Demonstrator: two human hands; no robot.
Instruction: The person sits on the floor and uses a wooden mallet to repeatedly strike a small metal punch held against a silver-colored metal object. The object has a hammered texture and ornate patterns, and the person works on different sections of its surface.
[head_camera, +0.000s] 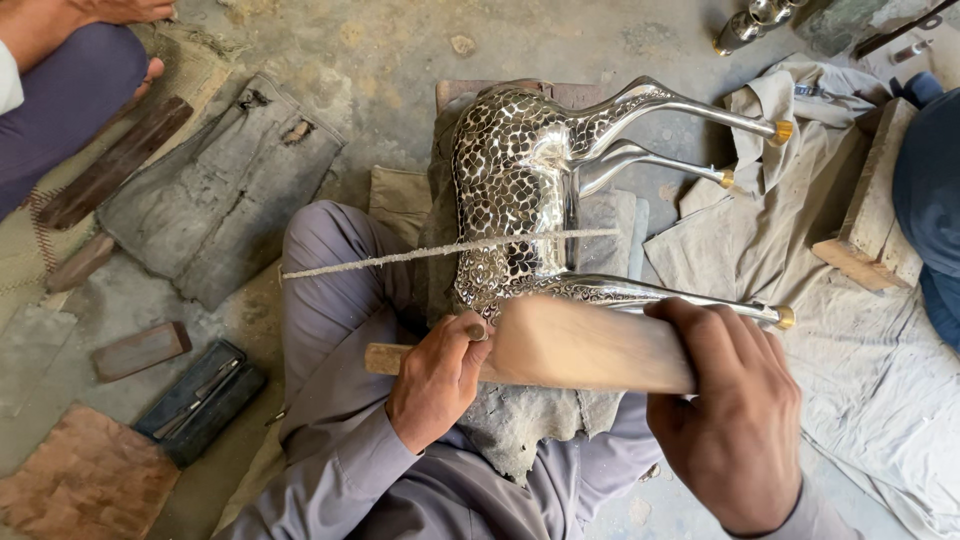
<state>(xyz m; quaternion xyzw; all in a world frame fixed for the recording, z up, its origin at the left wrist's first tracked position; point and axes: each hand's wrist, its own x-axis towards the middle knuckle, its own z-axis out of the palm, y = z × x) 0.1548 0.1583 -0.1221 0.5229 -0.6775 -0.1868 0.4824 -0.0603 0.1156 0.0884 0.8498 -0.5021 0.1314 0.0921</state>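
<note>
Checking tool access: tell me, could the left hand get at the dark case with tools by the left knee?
Probably yes: the left hand is wrapped round the wooden tool, but bare floor lies between it and the dark case.

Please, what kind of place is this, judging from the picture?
Probably a metal craft workshop, with work done on the floor. A person's left hand and right hand hold a wooden tool against a shiny patterned metal animal figure; worn cloths and wooden blocks lie around.
</note>
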